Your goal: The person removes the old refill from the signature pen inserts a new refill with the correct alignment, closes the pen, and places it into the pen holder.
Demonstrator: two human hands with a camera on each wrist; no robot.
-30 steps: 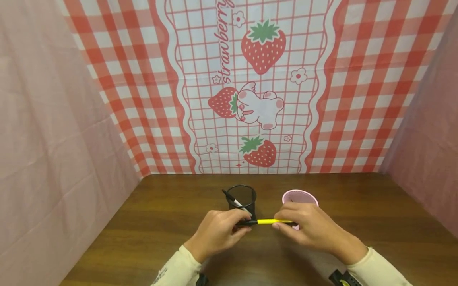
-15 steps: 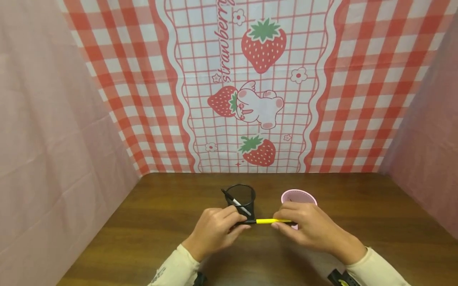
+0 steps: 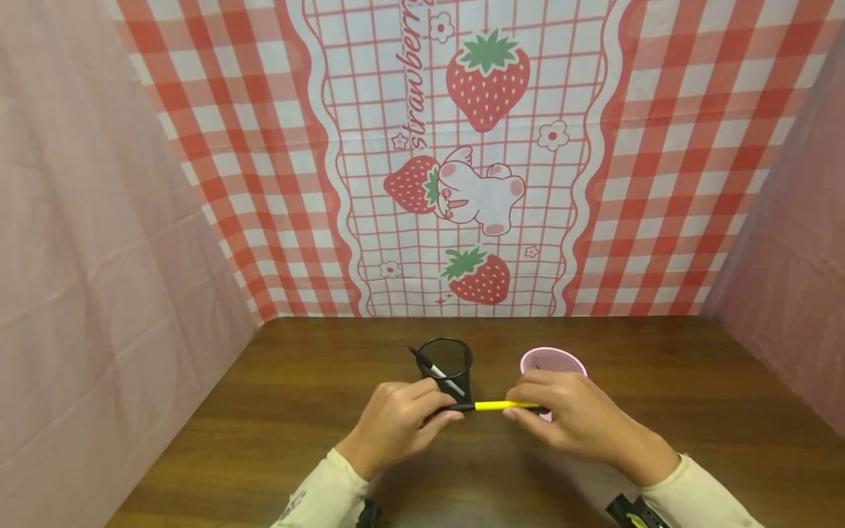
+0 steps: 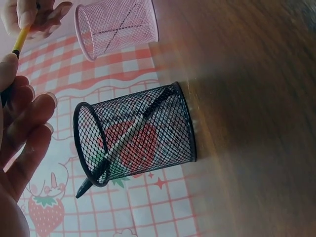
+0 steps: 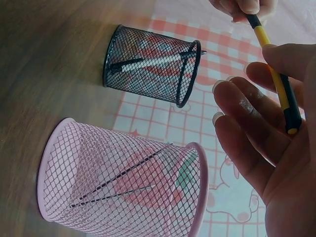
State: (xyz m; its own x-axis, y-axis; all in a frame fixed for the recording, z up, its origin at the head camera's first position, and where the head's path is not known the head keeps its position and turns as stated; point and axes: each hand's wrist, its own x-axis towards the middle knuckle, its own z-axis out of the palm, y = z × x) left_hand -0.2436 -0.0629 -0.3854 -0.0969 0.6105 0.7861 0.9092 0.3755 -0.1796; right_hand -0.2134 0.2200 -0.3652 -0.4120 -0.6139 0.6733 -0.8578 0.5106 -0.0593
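Observation:
A yellow pen with black ends [image 3: 490, 405] lies level between my two hands, above the table. My left hand [image 3: 396, 424] pinches its black end between thumb and forefinger. On the yellow body, near the other end, my right hand [image 3: 581, 414] has its thumb and forefinger; its other fingers stand away from the pen in the right wrist view. Just beyond the left hand stands a black mesh pen holder [image 3: 465, 385], with a white-and-black pen [image 3: 436, 370] leaning inside. A pink mesh pen holder [image 5: 200, 197] stands behind the right hand and contains two thin dark sticks [image 5: 123, 173].
The brown wooden table [image 3: 317, 367] meets a red-checked strawberry cloth [image 3: 485, 279] at its back edge. Pink cloth walls [image 3: 132, 257] close in both sides. Between the two holders there is a gap.
Both hands keep their hold on the pen. The left fingers have shifted slightly along the black end, and the view has tilted a little.

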